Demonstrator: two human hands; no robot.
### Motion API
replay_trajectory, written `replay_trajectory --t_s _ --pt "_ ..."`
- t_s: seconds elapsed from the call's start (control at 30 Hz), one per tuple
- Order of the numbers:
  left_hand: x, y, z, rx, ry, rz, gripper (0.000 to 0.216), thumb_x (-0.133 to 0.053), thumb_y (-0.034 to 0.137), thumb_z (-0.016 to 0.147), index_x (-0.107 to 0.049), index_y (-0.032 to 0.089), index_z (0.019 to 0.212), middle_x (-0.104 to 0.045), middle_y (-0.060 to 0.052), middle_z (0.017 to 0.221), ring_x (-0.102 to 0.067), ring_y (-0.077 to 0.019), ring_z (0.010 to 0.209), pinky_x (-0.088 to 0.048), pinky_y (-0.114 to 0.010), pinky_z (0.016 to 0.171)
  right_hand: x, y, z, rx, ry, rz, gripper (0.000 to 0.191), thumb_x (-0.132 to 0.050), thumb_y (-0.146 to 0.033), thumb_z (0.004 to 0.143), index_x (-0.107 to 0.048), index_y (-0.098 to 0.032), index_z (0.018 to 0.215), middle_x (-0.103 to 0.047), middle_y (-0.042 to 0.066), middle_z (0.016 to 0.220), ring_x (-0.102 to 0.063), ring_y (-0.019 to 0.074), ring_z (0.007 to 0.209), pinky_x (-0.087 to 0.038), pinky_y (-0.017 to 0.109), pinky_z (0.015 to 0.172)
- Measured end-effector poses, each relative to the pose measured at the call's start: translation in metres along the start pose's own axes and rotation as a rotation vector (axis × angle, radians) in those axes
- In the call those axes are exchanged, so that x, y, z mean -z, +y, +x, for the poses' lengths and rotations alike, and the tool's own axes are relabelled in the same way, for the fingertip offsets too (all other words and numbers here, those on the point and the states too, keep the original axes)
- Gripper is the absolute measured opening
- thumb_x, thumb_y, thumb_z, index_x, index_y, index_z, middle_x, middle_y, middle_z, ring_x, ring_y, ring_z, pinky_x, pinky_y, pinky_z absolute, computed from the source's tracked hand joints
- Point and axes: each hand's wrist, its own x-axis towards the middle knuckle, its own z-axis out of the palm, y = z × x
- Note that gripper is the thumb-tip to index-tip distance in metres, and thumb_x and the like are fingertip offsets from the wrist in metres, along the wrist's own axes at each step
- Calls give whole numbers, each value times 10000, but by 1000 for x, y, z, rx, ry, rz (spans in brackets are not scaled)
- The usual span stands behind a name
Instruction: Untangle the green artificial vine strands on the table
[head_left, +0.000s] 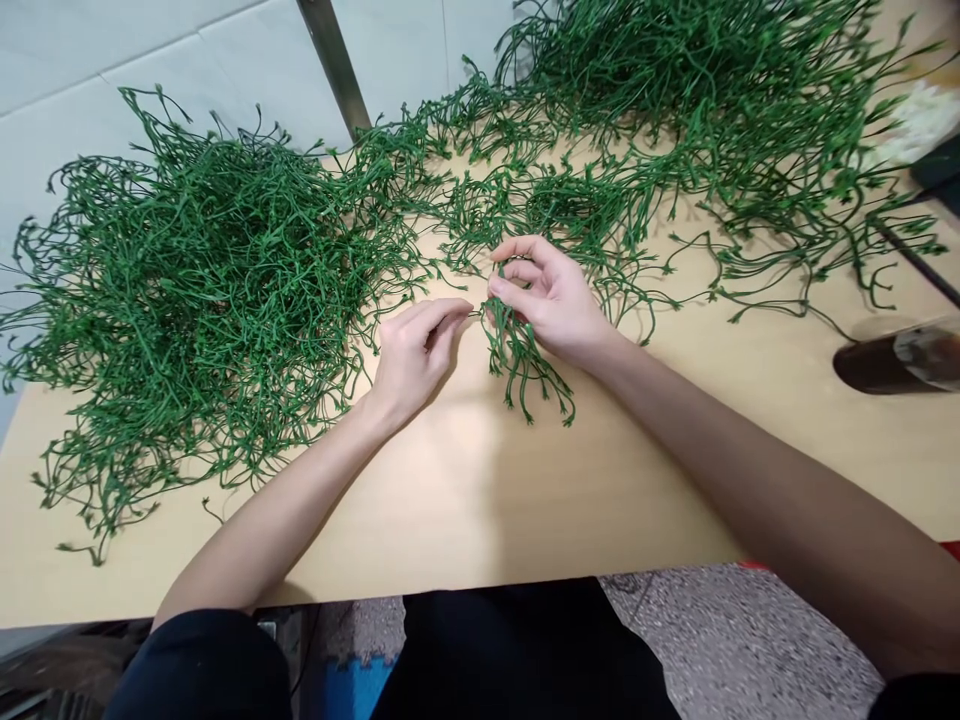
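Observation:
My right hand point(551, 295) is closed in a pinch on a small bunch of green plastic stems point(525, 365) that hangs down onto the wooden table point(480, 500). My left hand point(416, 350) sits just to its left, thumb and forefinger pinched together at the tip of the same bunch. Both hands meet near the table's middle. A large heap of green stems point(195, 290) lies to the left of my left hand.
A second heap of green stems point(712, 110) covers the table's far right. A dark bottle point(900, 362) lies on its side at the right edge. A metal post point(334, 60) stands behind the table. White material point(919, 120) sits at the far right.

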Motion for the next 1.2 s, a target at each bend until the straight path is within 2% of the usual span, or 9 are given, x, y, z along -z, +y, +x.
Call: replay_trajectory --t_s 0.2,0.4,0.57,0.67,0.9,1.03,1.2 --pt "-3 -6 -2 -22 -44 34 174 -589 243 930 -742 165 907 -724 -57 841 -645 -125 715 -496 -237 662 0 0 0 -3 24 16 349 -762 -364 784 -516 -260 1008 -514 -34 744 -459 99 541 -413 227 447" --pt "-6 -3 -3 -144 -6 113 185 -557 191 928 -729 121 935 -664 -81 855 -613 -123 725 -499 -240 655 -2 -5 0 -12 43 27 358 -778 -362 763 -523 -249 987 -532 -30 751 -457 96 564 -397 220 461" --pt "-3 -3 -2 -43 -39 110 173 -525 196 949 -689 146 978 -708 -66 880 -636 -137 778 -516 -253 711 -2 -7 0 -33 47 38 370 -788 -366 751 -528 -249 988 -543 -22 756 -463 100 572 -366 218 448" --pt "-2 -5 -3 -30 -46 79 178 -535 209 950 -701 146 961 -719 -67 874 -640 -137 767 -513 -253 704 -2 -7 0 -35 50 36 365 -786 -362 754 -526 -250 984 -536 -24 755 -456 95 559 -353 215 441" --pt "-6 -9 -6 -183 -20 213 261 -476 124 930 -713 138 1037 -673 -87 859 -584 -162 794 -503 -285 701 -2 -12 -2 -93 51 44 358 -768 -343 759 -524 -242 1001 -550 -37 759 -344 51 444 -251 207 374" --pt "-7 -7 -6 -214 -2 231 232 -513 147 900 -709 132 1024 -628 -79 833 -556 -166 777 -498 -301 688 -2 -12 -2 -91 62 53 363 -784 -345 742 -536 -241 986 -546 -44 732 -371 54 452 -267 201 380" --pt "-7 -10 -6 -168 6 183 152 -600 234 918 -717 147 962 -622 -49 805 -549 -133 722 -462 -263 632 -2 -11 -3 -99 61 47 383 -795 -357 735 -537 -243 995 -563 -26 766 -452 76 499 -302 201 386"
